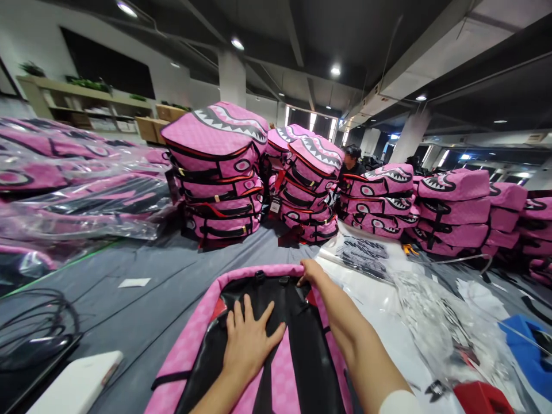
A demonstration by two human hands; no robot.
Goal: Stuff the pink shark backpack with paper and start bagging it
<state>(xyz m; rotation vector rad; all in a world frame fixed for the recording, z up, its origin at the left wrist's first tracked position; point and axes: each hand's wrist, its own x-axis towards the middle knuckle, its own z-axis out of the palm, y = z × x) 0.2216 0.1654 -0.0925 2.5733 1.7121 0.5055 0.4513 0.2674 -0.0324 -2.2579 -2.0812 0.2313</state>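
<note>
A pink checked backpack (283, 368) lies in front of me with its black back panel and pink straps facing up. My left hand (250, 336) rests flat on the black panel, its fingers spread. At the far right corner of the backpack, my right hand (311, 275) curls its fingers over the pink edge. Part of those fingers is hidden behind the rim. The bag's near end runs out of the picture.
Stacked pink backpacks (219, 184) with shark-mouth prints stand across the back. Bagged ones (86, 195) lie left, near black cables (38, 328) and a white device (77, 385). Clear plastic bags (431, 310), a blue object (526, 345) and a red one (480, 398) lie right.
</note>
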